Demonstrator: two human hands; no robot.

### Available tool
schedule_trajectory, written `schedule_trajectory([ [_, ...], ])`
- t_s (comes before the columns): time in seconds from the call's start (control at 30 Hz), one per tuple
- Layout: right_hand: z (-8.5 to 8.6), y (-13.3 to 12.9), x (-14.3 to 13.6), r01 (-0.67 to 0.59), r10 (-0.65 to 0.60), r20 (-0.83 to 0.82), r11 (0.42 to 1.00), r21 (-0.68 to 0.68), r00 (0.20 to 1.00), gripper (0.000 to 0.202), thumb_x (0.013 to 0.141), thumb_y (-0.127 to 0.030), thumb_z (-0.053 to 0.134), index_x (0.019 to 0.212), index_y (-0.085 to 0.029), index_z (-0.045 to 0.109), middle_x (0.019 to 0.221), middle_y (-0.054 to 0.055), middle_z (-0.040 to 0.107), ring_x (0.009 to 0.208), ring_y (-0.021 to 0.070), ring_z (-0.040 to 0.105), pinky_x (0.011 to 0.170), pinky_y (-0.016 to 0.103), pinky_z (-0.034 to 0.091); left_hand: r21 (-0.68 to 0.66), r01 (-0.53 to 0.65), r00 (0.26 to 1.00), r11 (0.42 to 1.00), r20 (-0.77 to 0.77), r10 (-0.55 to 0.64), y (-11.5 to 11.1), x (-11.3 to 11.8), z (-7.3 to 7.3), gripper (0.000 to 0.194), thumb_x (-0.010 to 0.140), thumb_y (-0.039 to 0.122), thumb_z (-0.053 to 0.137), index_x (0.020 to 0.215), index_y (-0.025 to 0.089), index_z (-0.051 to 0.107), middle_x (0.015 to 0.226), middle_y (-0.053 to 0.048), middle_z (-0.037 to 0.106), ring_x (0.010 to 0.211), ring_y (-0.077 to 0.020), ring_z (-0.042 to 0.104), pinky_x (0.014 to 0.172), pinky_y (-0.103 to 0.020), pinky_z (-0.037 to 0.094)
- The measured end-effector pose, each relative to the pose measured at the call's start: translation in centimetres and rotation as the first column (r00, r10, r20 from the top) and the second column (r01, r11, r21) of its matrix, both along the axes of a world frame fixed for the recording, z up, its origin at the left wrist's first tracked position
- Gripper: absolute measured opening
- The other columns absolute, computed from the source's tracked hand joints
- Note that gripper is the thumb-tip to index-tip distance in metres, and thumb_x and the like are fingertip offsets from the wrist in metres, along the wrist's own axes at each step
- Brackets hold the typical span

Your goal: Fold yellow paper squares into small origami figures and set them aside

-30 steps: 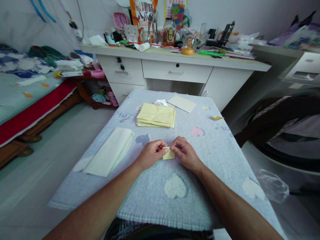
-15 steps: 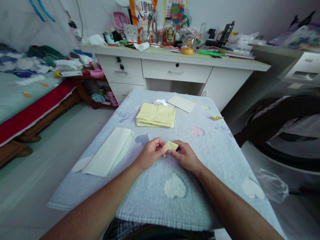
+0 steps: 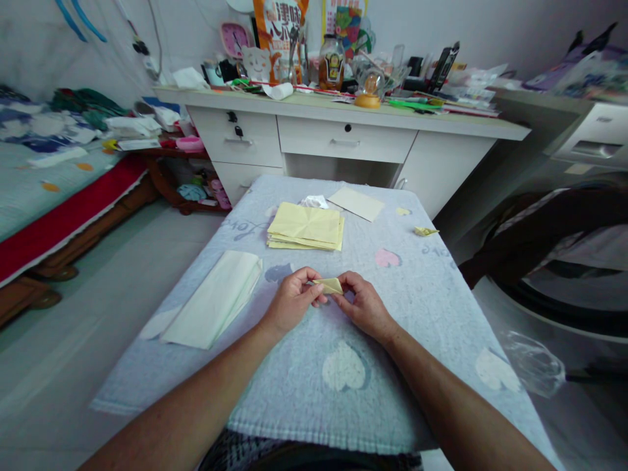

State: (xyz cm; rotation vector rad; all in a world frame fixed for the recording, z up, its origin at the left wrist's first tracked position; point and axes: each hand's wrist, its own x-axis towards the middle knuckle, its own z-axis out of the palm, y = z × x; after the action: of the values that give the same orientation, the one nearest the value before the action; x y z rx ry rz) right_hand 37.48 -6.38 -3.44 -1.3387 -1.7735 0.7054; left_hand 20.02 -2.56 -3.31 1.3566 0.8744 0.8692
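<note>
Between my hands is a small folded yellow paper [image 3: 331, 286], held above the cloth-covered table [image 3: 392, 301]. My left hand [image 3: 293, 299] pinches its left end with thumb and fingers. The right end is gripped by my right hand [image 3: 364, 305]. Beyond them lies a stack of yellow paper sheets [image 3: 307, 224]. To the left rests a folded pale sheet bundle [image 3: 216, 299]. A small folded yellow piece [image 3: 425, 231] sits at the table's right side.
A cream card [image 3: 356, 203] and a crumpled white piece [image 3: 314, 201] lie at the table's far end. Behind stands a white desk [image 3: 346, 139] crowded with jars and other items. A bed is at the left, a washing machine at the right.
The small yellow paper has turned in my fingers and looks narrower, its left end now further left under my left thumb. My right hand has shifted its grip slightly.
</note>
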Motion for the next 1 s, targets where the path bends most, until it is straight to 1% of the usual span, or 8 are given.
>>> schedule_trajectory([
  [0.2, 0.1, 0.0, 0.0, -0.006, 0.007, -0.013, 0.998, 0.067, 1.0, 0.008, 0.079, -0.012, 0.056, 0.08, -0.02, 0.056, 0.077, 0.0, 0.056, 0.076, 0.0152, 0.052, 0.072, 0.027, 0.04, -0.016, 0.037, 0.999, 0.999, 0.038, -0.037, -0.1, 0.1, -0.1, 0.016, 0.078, 0.027, 0.064, 0.083, 0.016, 0.052, 0.08, -0.002, 0.066, 0.069, -0.013, 0.066, 0.063, -0.024, 0.05],
  [0.27, 0.2, 0.0, 0.0, 0.003, -0.002, -0.007, 0.995, 0.103, 1.0, 0.013, 0.077, -0.008, 0.054, 0.081, -0.02, 0.055, 0.079, 0.001, 0.054, 0.078, 0.0157, 0.052, 0.073, 0.028, 0.04, 0.034, 0.046, 0.998, 0.998, 0.039, -0.047, 0.0, 0.1, -0.3, 0.014, 0.076, 0.023, 0.065, 0.08, 0.016, 0.053, 0.086, -0.002, 0.066, 0.077, -0.0134, 0.066, 0.072, -0.026, 0.051],
  [0.37, 0.2, 0.0, -0.1, 0.006, -0.015, 0.049, 0.987, 0.162, 0.999, 0.021, 0.072, -0.003, 0.053, 0.083, -0.02, 0.052, 0.081, 0.001, 0.053, 0.081, 0.0169, 0.05, 0.074, 0.029, 0.039, 0.192, 0.035, 0.999, 0.981, -0.032, -0.029, 0.1, 0.1, -0.6, 0.008, 0.076, 0.017, 0.062, 0.075, 0.016, 0.054, 0.088, -0.002, 0.064, 0.085, -0.0138, 0.063, 0.077, -0.026, 0.049],
  [0.5, 0.0, 0.0, 0.0, -0.043, -0.004, 0.215, 0.977, 0.211, 0.977, 0.023, 0.071, 0.0, 0.051, 0.083, -0.02, 0.054, 0.086, 0.003, 0.053, 0.086, 0.0188, 0.047, 0.078, 0.031, 0.037, 0.428, 0.08, 0.979, 0.9, -0.204, 0.01, 0.0, 0.1, -0.6, 0.01, 0.077, 0.008, 0.055, 0.076, 0.018, 0.056, 0.088, -0.002, 0.063, 0.085, -0.0138, 0.061, 0.077, -0.025, 0.046],
  [0.6, -0.1, 0.1, 0.0, -0.033, -0.04, 0.341, 0.978, 0.204, 0.939, 0.02, 0.075, -0.002, 0.052, 0.084, -0.019, 0.058, 0.087, 0.004, 0.054, 0.086, 0.0196, 0.046, 0.078, 0.031, 0.035, 0.54, 0.143, 0.947, 0.83, -0.317, 0.043, -0.1, 0.0, -0.6, 0.015, 0.077, 0.004, 0.052, 0.077, 0.019, 0.056, 0.089, -0.002, 0.063, 0.086, -0.0145, 0.059, 0.08, -0.027, 0.045],
  [0.8, 0.0, 0.0, 0.1, -0.044, -0.03, 0.525, 0.991, 0.129, 0.851, 0.017, 0.08, -0.006, 0.054, 0.086, -0.02, 0.063, 0.087, 0.005, 0.055, 0.087, 0.0199, 0.045, 0.078, 0.032, 0.032, 0.649, 0.266, 0.852, 0.713, -0.504, 0.141, -0.3, -0.3, -0.6, 0.02, 0.074, 0.002, 0.055, 0.08, 0.02, 0.062, 0.099, -0.003, 0.061, 0.098, -0.019, 0.054, 0.087, -0.033, 0.043],
  [0.9, 0.3, -0.3, 0.2, -0.083, 0.013, 0.549, 0.991, 0.103, 0.836, 0.016, 0.08, -0.008, 0.056, 0.087, -0.02, 0.064, 0.088, 0.004, 0.056, 0.088, 0.0196, 0.045, 0.079, 0.032, 0.031, 0.659, 0.319, 0.801, 0.681, -0.571, 0.178, -0.3, -0.7, -0.7, 0.016, 0.077, 0.006, 0.058, 0.08, 0.021, 0.065, 0.093, -0.003, 0.062, 0.093, -0.0202, 0.052, 0.083, -0.033, 0.042],
  [1.0, 0.5, -0.7, 0.4, -0.117, 0.042, 0.563, 0.988, 0.098, 0.825, 0.014, 0.078, -0.01, 0.059, 0.087, -0.02, 0.064, 0.089, 0.004, 0.057, 0.089, 0.0198, 0.046, 0.081, 0.033, 0.03, 0.648, 0.382, 0.767, 0.659, -0.62, 0.165, -0.4, -1.0, -0.8, 0.012, 0.082, 0.013, 0.059, 0.084, 0.02, 0.068, 0.086, -0.004, 0.063, 0.086, -0.0196, 0.052, 0.079, -0.032, 0.042],
])
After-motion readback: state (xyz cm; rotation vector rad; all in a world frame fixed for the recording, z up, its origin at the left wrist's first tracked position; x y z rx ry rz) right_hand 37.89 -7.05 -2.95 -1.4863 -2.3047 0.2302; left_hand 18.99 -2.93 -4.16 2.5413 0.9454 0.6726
